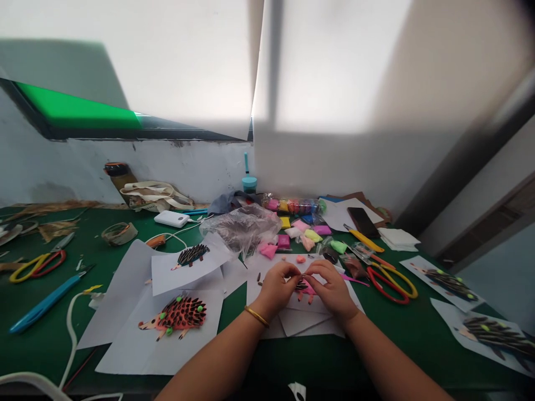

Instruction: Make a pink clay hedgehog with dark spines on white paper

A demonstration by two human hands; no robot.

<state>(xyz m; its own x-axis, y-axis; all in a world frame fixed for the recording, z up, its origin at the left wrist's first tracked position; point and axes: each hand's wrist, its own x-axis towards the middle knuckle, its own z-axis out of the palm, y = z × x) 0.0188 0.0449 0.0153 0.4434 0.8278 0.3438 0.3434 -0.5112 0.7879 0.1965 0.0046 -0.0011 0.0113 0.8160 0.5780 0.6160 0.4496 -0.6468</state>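
Note:
Over a white sheet [259, 301] in the middle of the green table, my left hand [279, 284] and my right hand [328, 284] meet fingertip to fingertip. Both are closed in a pinch; whatever lies between the fingers is too small to make out. Just beneath them is a pink clay hedgehog [308, 288] with dark spines, partly covered by my fingers. A few dark seeds [259, 277] lie beside my left hand. Small bits of orange-pink clay [300, 259] rest on the sheet beyond my hands.
Finished hedgehog pictures [184, 314] lie left and right. Clay packets [284, 241], a plastic bag [242, 225] and a phone [363, 223] are at the back. Red-yellow scissors [393, 283] lie right; another pair [39, 264] and a blue cutter [48, 303] lie left.

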